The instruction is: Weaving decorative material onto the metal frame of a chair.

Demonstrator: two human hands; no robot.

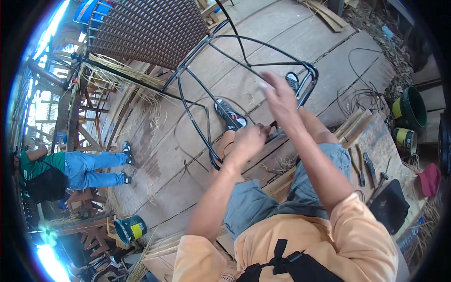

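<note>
The workshop floor (171, 199) is laid with broad, pale boards, scattered with thin strands. On it, in front of the seated person, lies a chair frame (207, 41) of black tubes, its woven brown panel (148, 35) pointing away to the upper left. The person's left hand (250, 141) is between the knees, near the frame's closer end, fingers curled in; a small dark thing shows beside it, but I can't tell whether it is gripped. The right hand (282, 96) is raised just ahead, blurred, fingers loosely stretched; I can't tell if it has hold of a strand. Sandals (230, 115) show by the tubes. To the right, a low wooden desk (383, 145) carries pliers (361, 164), a hammer (381, 181) and a black cap (391, 207). Beyond it stand two green buckets (413, 105). Well apart, on the left, is a co-worker in blue jeans (96, 162), with another bucket (130, 230) nearby.
</note>
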